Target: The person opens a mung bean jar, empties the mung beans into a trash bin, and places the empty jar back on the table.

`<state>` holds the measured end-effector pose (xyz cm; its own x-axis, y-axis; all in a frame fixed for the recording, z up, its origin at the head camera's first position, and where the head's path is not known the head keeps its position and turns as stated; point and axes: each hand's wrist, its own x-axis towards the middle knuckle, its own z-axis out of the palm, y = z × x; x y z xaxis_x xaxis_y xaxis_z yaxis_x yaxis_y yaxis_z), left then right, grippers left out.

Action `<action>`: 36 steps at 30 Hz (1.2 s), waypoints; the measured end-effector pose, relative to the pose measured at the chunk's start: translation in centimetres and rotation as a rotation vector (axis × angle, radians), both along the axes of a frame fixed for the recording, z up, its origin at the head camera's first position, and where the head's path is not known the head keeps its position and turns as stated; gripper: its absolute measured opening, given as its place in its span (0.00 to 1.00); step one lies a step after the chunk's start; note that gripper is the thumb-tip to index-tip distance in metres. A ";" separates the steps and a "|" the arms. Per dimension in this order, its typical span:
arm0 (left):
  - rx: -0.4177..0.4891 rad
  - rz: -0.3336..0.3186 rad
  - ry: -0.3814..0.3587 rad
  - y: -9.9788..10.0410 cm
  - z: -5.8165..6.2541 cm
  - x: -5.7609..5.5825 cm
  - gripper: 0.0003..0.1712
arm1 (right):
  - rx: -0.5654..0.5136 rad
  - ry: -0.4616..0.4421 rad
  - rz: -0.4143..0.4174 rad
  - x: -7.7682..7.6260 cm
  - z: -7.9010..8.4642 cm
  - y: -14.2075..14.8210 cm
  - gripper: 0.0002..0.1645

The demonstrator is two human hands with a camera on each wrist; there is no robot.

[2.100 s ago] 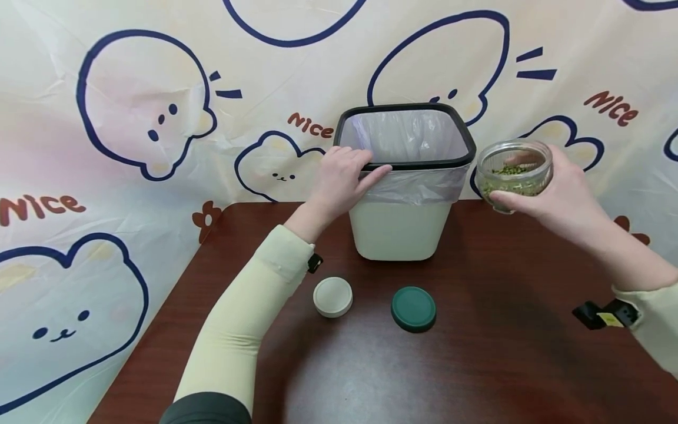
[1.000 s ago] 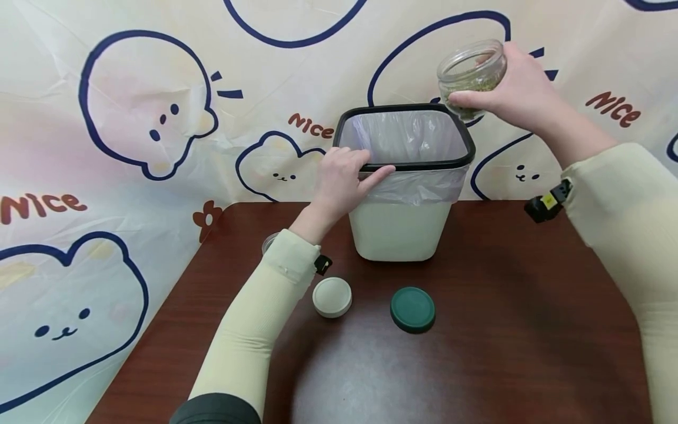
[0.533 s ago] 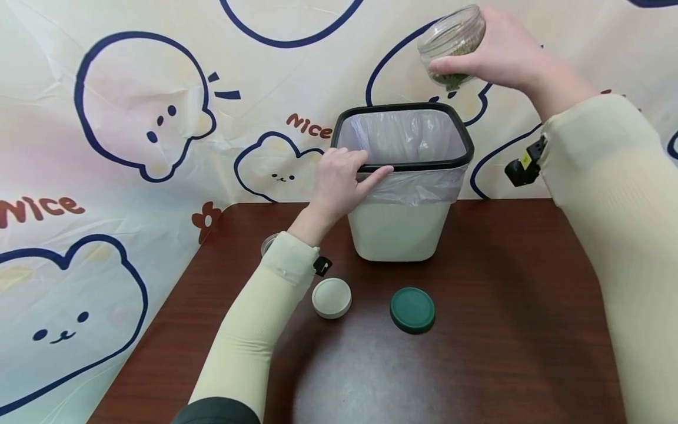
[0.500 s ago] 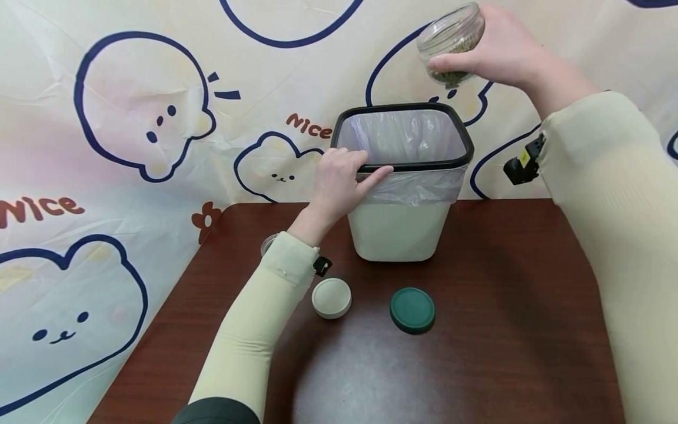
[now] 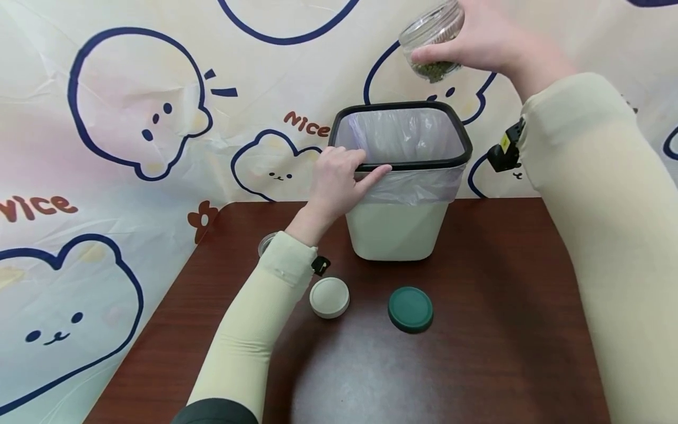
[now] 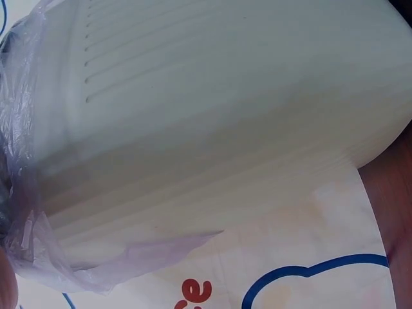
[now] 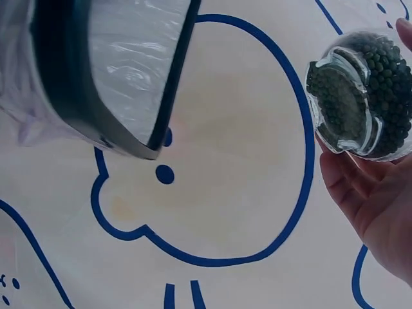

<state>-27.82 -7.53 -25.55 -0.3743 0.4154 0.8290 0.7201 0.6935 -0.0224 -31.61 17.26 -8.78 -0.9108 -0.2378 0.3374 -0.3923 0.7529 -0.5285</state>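
A person's two bare hands work over a dark wooden table [image 5: 477, 359] in front of a cartoon-printed backdrop [image 5: 275, 88]. At the top of the frame, right of centre, the right hand [image 5: 495, 38] holds a clear jar [image 5: 426, 32], thumb across the near side and the other fingers mostly out of sight behind. The jar is uncapped and tilted, its long axis slanting so the mouth leans to the upper left; small green beans [image 5: 435, 70] lie in its lower part.

Below the jar and slightly left stands a pale bin [image 5: 399, 232], its black-rimmed mouth lined with a translucent bag [image 5: 413, 132]. In the frame the jar sits above the right half of that opening, apart from it; the right wrist view shows a gap between jar and rim, though how far the jar reaches over the bin is hard to judge.

The left hand [image 5: 336, 176] grips the rim's near left corner, fingers over the edge and thumb along the front, well apart from the jar. Lower centre, a white lid [image 5: 329, 297] lies left of a green lid [image 5: 410, 309].
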 end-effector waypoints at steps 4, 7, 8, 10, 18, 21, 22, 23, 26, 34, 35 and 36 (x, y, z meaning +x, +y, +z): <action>0.005 0.000 0.006 0.1 0.1 0.0 0.30 | 0.097 0.013 -0.008 -0.3 -0.7 -0.2 0.54; 0.002 -0.002 0.007 0.2 0.0 0.1 0.30 | 0.153 0.002 -0.004 -0.5 -1.3 -0.3 0.55; 0.002 -0.004 0.008 0.2 -0.1 0.0 0.30 | 0.159 -0.001 0.004 -0.6 -1.4 -0.3 0.55; 0.002 -0.011 0.010 0.3 -0.2 0.0 0.30 | 0.171 -0.008 0.019 -0.7 -1.5 -0.3 0.54; 0.014 -0.028 0.022 0.5 0.1 0.0 0.30 | 0.285 -0.014 -0.011 -0.9 -0.2 -0.5 0.59; 0.009 -0.023 0.017 0.5 0.2 0.0 0.30 | 0.275 -0.012 0.011 -1.0 0.1 -0.8 0.58; 0.007 -0.023 0.015 0.5 0.2 0.0 0.30 | 0.268 -0.011 0.019 -1.0 0.2 -0.9 0.58; 0.006 -0.022 0.013 0.5 0.2 0.0 0.30 | 0.262 -0.009 0.026 -0.9 0.2 -0.9 0.57; 0.006 -0.021 0.010 0.6 0.2 0.0 0.30 | 0.280 0.008 0.027 -0.9 0.3 -0.9 0.56; 0.009 -0.026 0.015 0.6 0.2 0.1 0.30 | 0.340 0.074 0.009 -0.9 0.7 -0.2 0.55; 0.009 -0.025 0.016 0.6 0.2 0.1 0.30 | 0.341 0.084 0.010 -0.9 0.7 -0.2 0.56; 0.008 -0.025 0.015 0.6 0.2 0.1 0.30 | 0.339 0.087 0.013 -0.9 0.7 -0.1 0.56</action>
<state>-27.76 -6.93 -25.35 -0.3509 0.4178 0.8380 0.7371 0.6752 -0.0280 -32.56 17.15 -8.05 -0.8784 -0.3606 0.3138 -0.4353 0.8746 -0.2134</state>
